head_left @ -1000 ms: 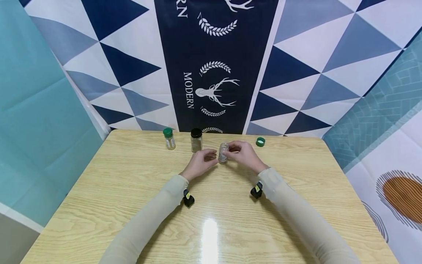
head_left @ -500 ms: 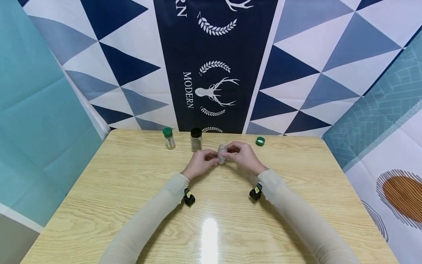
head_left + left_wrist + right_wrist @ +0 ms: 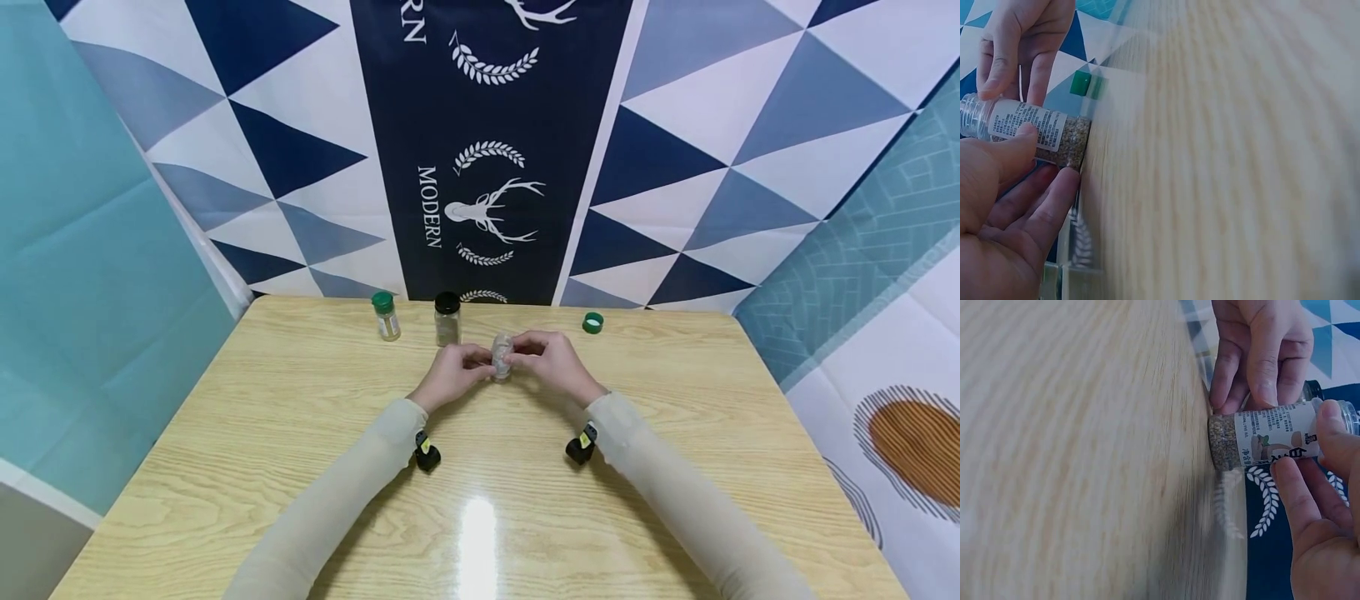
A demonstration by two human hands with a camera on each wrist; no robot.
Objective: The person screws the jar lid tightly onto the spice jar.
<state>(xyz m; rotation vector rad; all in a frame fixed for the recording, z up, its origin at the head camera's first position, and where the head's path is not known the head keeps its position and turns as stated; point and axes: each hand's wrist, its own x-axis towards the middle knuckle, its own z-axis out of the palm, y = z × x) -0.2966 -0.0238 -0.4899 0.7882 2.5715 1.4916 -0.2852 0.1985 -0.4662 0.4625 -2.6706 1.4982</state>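
A small clear spice jar (image 3: 502,358) with a printed white label stands upright near the back of the table, between both hands. Its threaded neck is uncapped, and speckled tan grains fill the lower part (image 3: 1223,440). From one side my left hand (image 3: 448,373) grips the jar low, thumb over the label and fingers at the base. My right hand (image 3: 553,364) holds it higher up, with thumb and fingertips around the label and neck. In the right wrist view the jar's base sits right at the tabletop.
A green cap (image 3: 592,322) lies on the table to the right, near the back edge. Left of the hands stand a black-capped jar (image 3: 447,320) and a smaller green-capped jar (image 3: 386,317). Patterned cloth (image 3: 480,150) hangs behind the wooden table (image 3: 300,467).
The jar has shifted slightly left and toward me in my right hand. My left hand, apart from it a second ago, has taken hold of it.
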